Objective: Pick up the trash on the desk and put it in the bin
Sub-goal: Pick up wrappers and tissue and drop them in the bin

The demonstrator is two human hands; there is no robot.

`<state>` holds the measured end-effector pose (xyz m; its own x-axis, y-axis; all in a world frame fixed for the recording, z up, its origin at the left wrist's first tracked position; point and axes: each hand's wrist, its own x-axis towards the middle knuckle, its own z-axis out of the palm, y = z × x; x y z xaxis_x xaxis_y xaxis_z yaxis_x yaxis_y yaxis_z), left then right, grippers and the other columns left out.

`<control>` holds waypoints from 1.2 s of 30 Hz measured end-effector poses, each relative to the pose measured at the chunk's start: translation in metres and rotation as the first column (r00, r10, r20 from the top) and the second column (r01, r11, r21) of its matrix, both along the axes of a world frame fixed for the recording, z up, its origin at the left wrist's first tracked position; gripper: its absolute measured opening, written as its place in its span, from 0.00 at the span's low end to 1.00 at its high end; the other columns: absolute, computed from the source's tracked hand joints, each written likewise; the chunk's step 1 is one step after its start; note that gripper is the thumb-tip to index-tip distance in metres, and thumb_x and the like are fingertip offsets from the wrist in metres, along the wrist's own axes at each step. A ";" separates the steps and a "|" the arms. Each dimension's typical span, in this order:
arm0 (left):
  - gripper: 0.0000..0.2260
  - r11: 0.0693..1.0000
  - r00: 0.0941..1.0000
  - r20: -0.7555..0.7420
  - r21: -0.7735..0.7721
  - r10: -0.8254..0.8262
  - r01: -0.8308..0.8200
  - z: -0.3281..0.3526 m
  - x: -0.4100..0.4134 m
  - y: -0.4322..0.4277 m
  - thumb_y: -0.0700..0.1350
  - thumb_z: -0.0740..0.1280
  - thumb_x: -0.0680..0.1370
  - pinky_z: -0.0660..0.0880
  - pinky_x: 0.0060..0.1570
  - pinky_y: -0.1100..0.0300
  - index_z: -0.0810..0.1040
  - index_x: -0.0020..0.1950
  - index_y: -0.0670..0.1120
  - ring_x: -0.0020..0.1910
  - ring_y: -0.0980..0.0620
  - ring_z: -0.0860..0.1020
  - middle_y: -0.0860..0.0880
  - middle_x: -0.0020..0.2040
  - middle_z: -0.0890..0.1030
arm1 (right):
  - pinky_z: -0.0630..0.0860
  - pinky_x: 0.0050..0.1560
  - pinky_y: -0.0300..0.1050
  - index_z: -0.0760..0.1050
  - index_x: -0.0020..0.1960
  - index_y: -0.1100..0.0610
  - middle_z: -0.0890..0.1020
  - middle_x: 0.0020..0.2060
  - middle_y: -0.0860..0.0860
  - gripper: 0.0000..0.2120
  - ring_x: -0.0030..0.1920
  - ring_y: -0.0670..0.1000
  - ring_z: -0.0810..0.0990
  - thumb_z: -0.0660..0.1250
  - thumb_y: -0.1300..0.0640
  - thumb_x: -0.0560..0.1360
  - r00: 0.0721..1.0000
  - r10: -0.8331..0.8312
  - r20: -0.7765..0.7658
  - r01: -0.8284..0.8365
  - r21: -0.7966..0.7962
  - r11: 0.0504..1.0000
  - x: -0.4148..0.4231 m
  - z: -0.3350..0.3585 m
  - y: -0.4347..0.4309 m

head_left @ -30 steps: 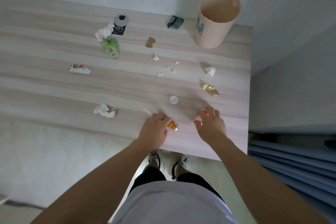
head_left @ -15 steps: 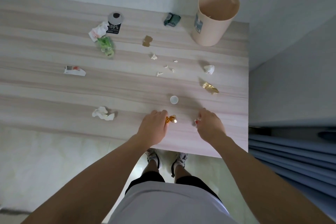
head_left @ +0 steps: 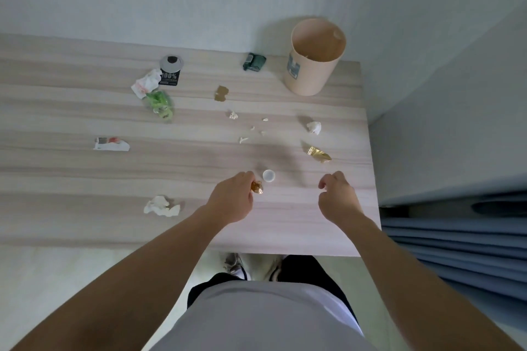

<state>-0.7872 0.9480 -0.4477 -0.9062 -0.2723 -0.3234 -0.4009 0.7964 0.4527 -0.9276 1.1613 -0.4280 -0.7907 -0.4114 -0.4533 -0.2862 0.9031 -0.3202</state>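
Left hand [head_left: 232, 198]: pinched a crumpled gold foil wrapper [head_left: 256, 187]; beside a white round cap [head_left: 269, 175]
Right hand [head_left: 338, 196]: curled shut near the pale wooden desk's [head_left: 328, 239] right edge; contents hidden

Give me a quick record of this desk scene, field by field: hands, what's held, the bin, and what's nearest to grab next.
left hand: closed on a small gold wrapper, just above the desk
right hand: curled shut, contents hidden
bin: upright, far right of desk, open top
nearest loose item: white bottle cap, beside the gold wrapper
also close: gold foil piece, crumpled white tissue
far side: green packet, green plastic bag
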 end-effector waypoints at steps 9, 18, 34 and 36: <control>0.15 0.995 0.998 0.018 -0.085 0.060 -0.058 0.000 -0.034 0.007 0.46 0.65 0.76 0.74 0.41 0.52 0.69 0.61 0.51 0.43 0.43 0.79 0.49 0.56 0.73 | 0.73 0.48 0.48 0.67 0.67 0.55 0.70 0.62 0.54 0.16 0.48 0.57 0.77 0.59 0.55 0.80 0.994 0.109 -0.020 -0.109 -0.032 0.994 -0.051 -0.006 -0.007; 0.14 0.987 0.991 0.059 -0.113 0.117 -0.110 -0.025 -0.057 0.019 0.48 0.68 0.74 0.76 0.38 0.53 0.70 0.57 0.50 0.38 0.43 0.78 0.48 0.52 0.72 | 0.73 0.51 0.47 0.64 0.70 0.55 0.68 0.60 0.57 0.23 0.53 0.58 0.77 0.64 0.50 0.78 0.960 0.279 -0.027 -0.280 -0.036 0.959 -0.104 -0.031 -0.024; 0.09 0.979 0.970 0.136 -0.032 0.203 -0.201 -0.039 -0.081 0.019 0.49 0.62 0.75 0.72 0.41 0.54 0.71 0.54 0.47 0.43 0.45 0.76 0.49 0.51 0.74 | 0.66 0.43 0.44 0.70 0.42 0.54 0.72 0.41 0.50 0.10 0.42 0.51 0.70 0.61 0.50 0.79 0.906 0.423 -0.008 -0.423 -0.033 0.906 -0.126 -0.065 -0.036; 0.09 0.973 0.961 0.157 0.018 0.226 -0.231 -0.038 -0.083 0.019 0.49 0.63 0.75 0.71 0.41 0.54 0.70 0.52 0.47 0.43 0.45 0.75 0.49 0.47 0.74 | 0.65 0.41 0.44 0.68 0.40 0.56 0.72 0.39 0.50 0.11 0.39 0.51 0.71 0.61 0.51 0.79 0.920 0.391 0.017 -0.390 -0.040 0.920 -0.128 -0.061 -0.037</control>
<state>-0.8702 0.9674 -0.4857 -0.7603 -0.4519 -0.4667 -0.6369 0.6599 0.3986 -1.0555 1.1245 -0.4887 -0.5531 -0.7013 -0.4497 -0.6058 0.7091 -0.3607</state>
